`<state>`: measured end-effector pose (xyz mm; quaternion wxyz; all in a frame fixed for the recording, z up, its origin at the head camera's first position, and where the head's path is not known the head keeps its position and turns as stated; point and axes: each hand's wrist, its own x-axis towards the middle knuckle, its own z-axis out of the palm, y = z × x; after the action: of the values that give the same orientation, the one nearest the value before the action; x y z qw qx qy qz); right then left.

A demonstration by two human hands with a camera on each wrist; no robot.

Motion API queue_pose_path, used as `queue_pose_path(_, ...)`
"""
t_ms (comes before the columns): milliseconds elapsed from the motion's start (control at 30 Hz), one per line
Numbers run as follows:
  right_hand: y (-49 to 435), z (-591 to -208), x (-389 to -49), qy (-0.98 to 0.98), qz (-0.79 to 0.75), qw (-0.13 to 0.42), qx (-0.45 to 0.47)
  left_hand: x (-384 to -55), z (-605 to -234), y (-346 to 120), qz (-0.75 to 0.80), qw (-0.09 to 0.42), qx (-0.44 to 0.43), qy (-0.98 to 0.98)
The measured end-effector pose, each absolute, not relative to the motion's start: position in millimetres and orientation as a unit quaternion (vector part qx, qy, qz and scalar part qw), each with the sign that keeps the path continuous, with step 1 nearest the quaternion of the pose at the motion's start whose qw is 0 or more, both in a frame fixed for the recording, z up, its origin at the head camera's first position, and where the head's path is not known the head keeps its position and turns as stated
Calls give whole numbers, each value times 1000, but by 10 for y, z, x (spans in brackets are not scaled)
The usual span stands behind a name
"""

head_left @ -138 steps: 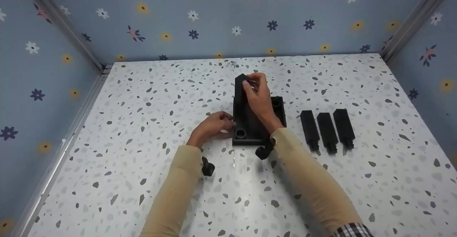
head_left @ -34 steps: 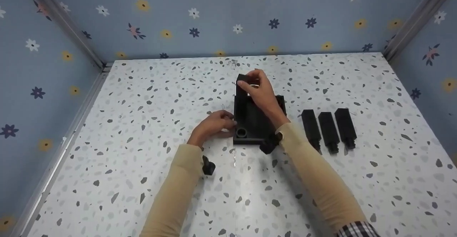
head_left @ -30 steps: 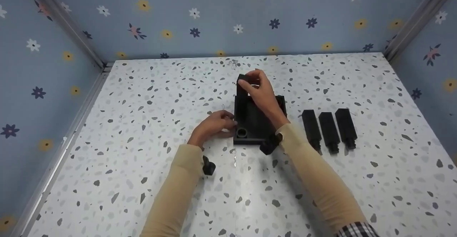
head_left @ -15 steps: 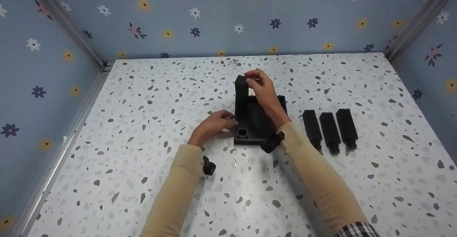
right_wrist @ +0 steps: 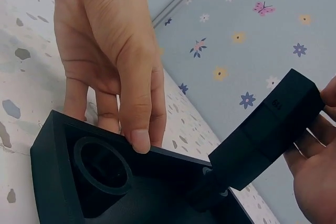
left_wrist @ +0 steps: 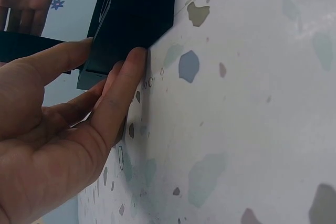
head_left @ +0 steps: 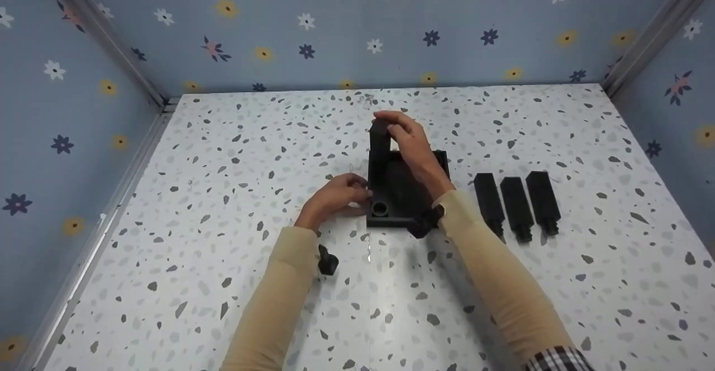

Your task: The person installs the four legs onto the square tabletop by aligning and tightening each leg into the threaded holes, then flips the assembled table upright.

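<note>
A shallow black square-cornered base (head_left: 391, 223) lies on the table with round sockets in its corners. At its far-left corner a black square leg (head_left: 380, 150) stands upright, its narrower end down at the socket in the right wrist view. My right hand (head_left: 412, 141) holds the leg's top between thumb and fingers. With my left hand (head_left: 338, 192) I grip the base's left wall, thumb on the rim (right_wrist: 157, 151) and fingers against the outside. The near-left socket (head_left: 380, 209) is hollow. My right forearm hides part of the base's right side.
Three similar black legs (head_left: 516, 206) with threaded ends lie side by side to the right of the base. Speckled white table (head_left: 223, 164) surrounds everything. Flower-patterned panels (head_left: 335, 36) stand at the back and sides.
The leg stays at the far-left corner and its faces have turned slightly. My right fingers loosened, shifted to its right side, then closed over its top again. The left hand has not moved.
</note>
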<state>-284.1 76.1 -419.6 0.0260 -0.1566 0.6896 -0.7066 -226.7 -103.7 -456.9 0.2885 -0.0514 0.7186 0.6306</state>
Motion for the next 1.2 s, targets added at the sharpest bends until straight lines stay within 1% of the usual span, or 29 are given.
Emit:
queue_pose_path(233,758,-4219,-2838,709,-684,22,-169,-2258,-4567,-1038,640,288,-53,711)
queue_pose_path(567,805,-4263,-2850,704,-692,-17,-161,-2264,-4552,-1038,638,295,-60,708)
queue_pose_path(767,801,-4269,-2843,716,-682,-30,-144,-2268,-4560,-1045,625,297,-58,719)
queue_pose_path(1200,756,-4279,-2829,719,-679,-43,-141,-2271,-4566,-1037,628,288,-48,722)
